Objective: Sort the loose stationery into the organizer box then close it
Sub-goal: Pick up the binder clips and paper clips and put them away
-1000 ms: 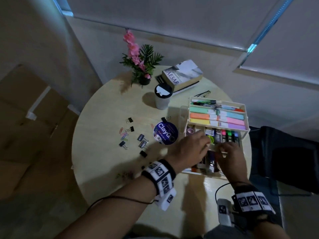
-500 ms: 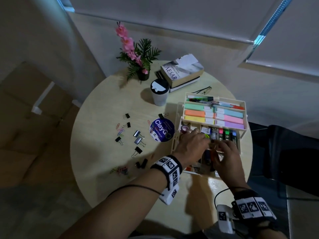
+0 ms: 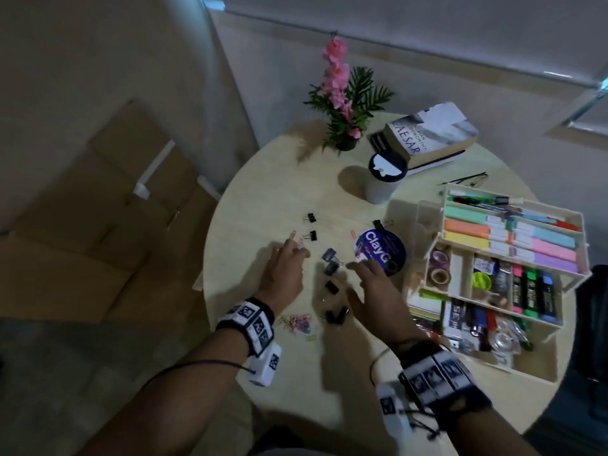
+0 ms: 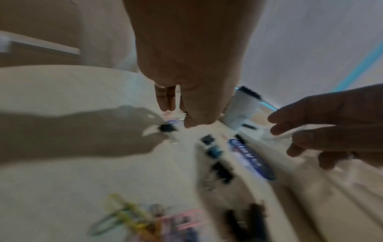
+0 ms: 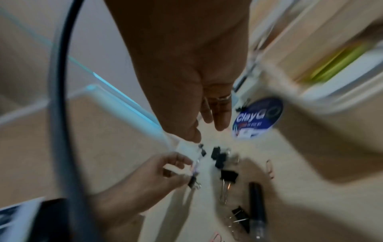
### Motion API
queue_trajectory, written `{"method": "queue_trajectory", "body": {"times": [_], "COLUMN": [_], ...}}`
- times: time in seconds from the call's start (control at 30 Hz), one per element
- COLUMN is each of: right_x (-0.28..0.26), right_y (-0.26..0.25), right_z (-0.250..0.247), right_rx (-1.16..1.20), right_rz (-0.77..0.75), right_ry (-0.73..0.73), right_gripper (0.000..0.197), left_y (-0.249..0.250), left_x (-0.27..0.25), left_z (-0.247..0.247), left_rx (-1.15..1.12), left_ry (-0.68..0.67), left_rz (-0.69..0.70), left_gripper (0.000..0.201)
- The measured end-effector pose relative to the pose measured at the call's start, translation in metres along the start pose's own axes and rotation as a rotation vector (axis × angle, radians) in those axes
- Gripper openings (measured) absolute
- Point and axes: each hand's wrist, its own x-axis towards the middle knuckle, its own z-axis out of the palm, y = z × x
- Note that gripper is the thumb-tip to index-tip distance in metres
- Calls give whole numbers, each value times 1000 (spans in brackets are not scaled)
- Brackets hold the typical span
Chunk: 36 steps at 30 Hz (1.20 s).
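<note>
Organizer box (image 3: pixel 556 366) lies open at right, holding highlighters (image 3: pixel 487 233); blue disc (image 3: pixel 381 248) reads "ClayGo"; left hand (image 3: pixel 283 271) and right hand (image 3: pixel 375 291) are empty, fingers loosely spread.

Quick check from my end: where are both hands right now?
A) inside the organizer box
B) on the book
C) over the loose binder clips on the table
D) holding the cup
C: the left hand and right hand reach over the binder clips on the table, left of the open organizer box.
</note>
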Motion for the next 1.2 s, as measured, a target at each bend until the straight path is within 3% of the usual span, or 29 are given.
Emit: {"method": "queue_trajectory", "body": {"times": [0.13,0.2,0.3,0.43,0.5,0.63,0.8,0.93,1.03,1.2], "right_x": [60,70,68,63,61,59,58,56,53,36], "right_y": [-9,-9,-2,12,15,19,27,35,39,17], "right_z": [43,58,73,80,78,71,68,68,64,43], "right_rx": [-189,-285,-273,-266,-265,-214,-106,27,207,1085], "right_rz": [23,19,5,-14,-29,-8,90,204,286,547], "right_ry": [-223,-308,-276,-245,-246,-237,-199,-94,32,239], "right_gripper": [93,100,79,54,46,50,28,16,17,9], "left_y": [-52,-61,-63,-64,-66,-74,-80,-80,-72,-53], "left_x": [-4,-4,-1,9,16,28,32,32,45,99], "left_z": [9,13,12,8,7,6,7,2,-9,-26], "left_rx": [27,19,-10,-52,-34,-15,-32,-219,-436,-426], "left_ry": [-131,-147,-177,-209,-232,-238,-236,-219,-183,-5], "left_rz": [147,191,220,268,319,431,529,396,263,123], "left_gripper": [50,46,41,52,39,19,9,23,19,15]}}
